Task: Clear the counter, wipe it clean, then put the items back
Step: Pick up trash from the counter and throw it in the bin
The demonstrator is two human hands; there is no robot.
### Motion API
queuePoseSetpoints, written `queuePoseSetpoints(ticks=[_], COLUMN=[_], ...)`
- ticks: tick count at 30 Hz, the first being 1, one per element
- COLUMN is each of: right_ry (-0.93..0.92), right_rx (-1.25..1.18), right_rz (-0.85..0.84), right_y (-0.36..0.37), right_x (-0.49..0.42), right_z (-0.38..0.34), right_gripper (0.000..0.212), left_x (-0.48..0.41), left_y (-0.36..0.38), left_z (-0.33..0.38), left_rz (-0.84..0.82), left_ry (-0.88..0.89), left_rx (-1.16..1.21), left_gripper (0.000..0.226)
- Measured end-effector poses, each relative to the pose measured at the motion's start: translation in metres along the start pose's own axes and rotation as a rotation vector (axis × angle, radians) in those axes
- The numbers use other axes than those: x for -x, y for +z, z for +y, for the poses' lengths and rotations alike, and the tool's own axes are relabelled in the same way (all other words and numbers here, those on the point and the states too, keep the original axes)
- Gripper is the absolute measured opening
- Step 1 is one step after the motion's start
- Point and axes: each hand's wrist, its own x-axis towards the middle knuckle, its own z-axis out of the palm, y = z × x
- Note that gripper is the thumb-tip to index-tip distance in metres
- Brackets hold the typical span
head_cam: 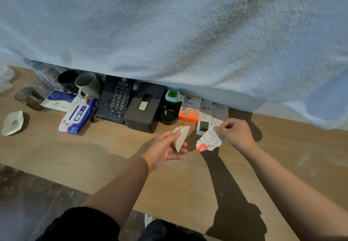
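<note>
My left hand holds a stack of round paper coasters on edge above the wooden counter. My right hand pinches the top of a crumpled white receipt with a red corner, lifted just off the counter. Behind them, along the wall, stand a black telephone, a black tissue box, a white remote, an orange-and-white box and a green-capped device over a black cup.
At the left are a pack of wet wipes, two mugs, a blue-and-white packet, a glass and a white dish. A white towel hangs over the top of the view. Dark floor lies below the counter edge.
</note>
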Motion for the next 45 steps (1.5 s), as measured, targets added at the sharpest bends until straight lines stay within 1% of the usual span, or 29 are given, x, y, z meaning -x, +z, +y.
queuePoseSetpoints(ticks=[2, 4, 5, 7, 9, 11, 12, 13, 15, 17, 20, 23, 25, 27, 28, 30, 33, 35, 37, 38, 39, 41, 43, 45], right_ry=[-0.044, -0.122, -0.178, -0.335, -0.514, -0.621, -0.618, -0.572, -0.38, -0.215, -0.134, -0.036, 0.021, 0.012, -0.019, -0.115, -0.314, -0.523, -0.788, -0.886, -0.947, -0.997, -1.029, -1.054], right_rx=[0.068, 0.219, 0.29, 0.4, 0.479, 0.499, 0.473, 0.414, 0.206, 0.014, -0.124, -0.263, -0.401, -0.411, -0.366, -0.236, -0.01, 0.171, 0.337, 0.404, 0.443, 0.477, 0.506, 0.556], right_rz=[0.113, 0.214, 0.235, 0.249, 0.261, 0.278, 0.28, 0.276, 0.221, 0.138, 0.039, -0.103, -0.226, -0.269, -0.26, -0.217, -0.166, -0.142, -0.156, -0.182, -0.197, -0.203, -0.191, -0.204], right_y=[0.001, 0.002, 0.002, 0.002, 0.002, 0.003, 0.006, 0.009, 0.013, 0.015, 0.011, 0.004, 0.0, -0.002, -0.002, -0.002, 0.006, 0.015, 0.025, 0.029, 0.032, 0.036, 0.039, 0.042], right_x=[0.003, 0.005, 0.006, 0.006, 0.006, 0.009, 0.012, 0.014, 0.017, 0.019, 0.02, 0.019, 0.019, 0.019, 0.019, 0.022, 0.035, 0.048, 0.053, 0.054, 0.053, 0.051, 0.051, 0.051], right_z=[-0.004, -0.006, -0.006, -0.004, -0.005, -0.008, -0.01, -0.011, -0.013, -0.016, -0.018, -0.018, -0.018, -0.019, -0.02, -0.024, -0.032, -0.035, -0.029, -0.025, -0.022, -0.021, -0.023, -0.026], right_gripper=[0.015, 0.015, 0.017, 0.02, 0.021, 0.019, 0.018, 0.017, 0.017, 0.015, 0.011, 0.008, 0.01, 0.008, 0.006, 0.003, 0.008, 0.008, 0.013, 0.017, 0.019, 0.021, 0.021, 0.021], left_x=[0.001, 0.004, 0.006, 0.01, 0.012, 0.014, 0.015, 0.017, 0.019, 0.02, 0.022, 0.021, 0.02, 0.017, 0.015, 0.013, 0.012, 0.011, 0.008, 0.007, 0.006, 0.006, 0.006, 0.007], left_y=[0.007, 0.015, 0.019, 0.026, 0.032, 0.038, 0.041, 0.043, 0.043, 0.042, 0.04, 0.037, 0.034, 0.03, 0.028, 0.025, 0.02, 0.015, 0.011, 0.009, 0.009, 0.008, 0.007, 0.007], left_z=[0.0, 0.001, 0.003, 0.007, 0.01, 0.011, 0.012, 0.012, 0.013, 0.012, 0.011, 0.01, 0.009, 0.008, 0.007, 0.008, 0.011, 0.011, 0.01, 0.009, 0.008, 0.006, 0.004, 0.004], left_rz=[0.057, 0.112, 0.135, 0.164, 0.163, 0.157, 0.161, 0.175, 0.198, 0.216, 0.244, 0.217, 0.192, 0.221, 0.246, 0.308, 0.377, 0.365, 0.352, 0.338, 0.317, 0.279, 0.259, 0.243], left_ry=[0.005, -0.008, -0.013, -0.015, -0.008, -0.005, 0.001, 0.02, 0.076, 0.123, 0.161, 0.149, 0.14, 0.137, 0.143, 0.157, 0.166, 0.164, 0.148, 0.129, 0.107, 0.075, 0.068, 0.072], left_rx=[-0.078, -0.11, -0.107, -0.112, -0.181, -0.267, -0.31, -0.38, -0.606, -0.77, -0.835, -0.744, -0.648, -0.557, -0.527, -0.51, -0.438, -0.37, -0.266, -0.198, -0.128, -0.006, 0.086, 0.13], left_gripper=[0.039, 0.028, 0.025, 0.027, 0.036, 0.04, 0.039, 0.037, 0.034, 0.034, 0.029, 0.029, 0.021, 0.005, 0.008, 0.016, 0.024, 0.031, 0.03, 0.027, 0.023, 0.018, 0.019, 0.022])
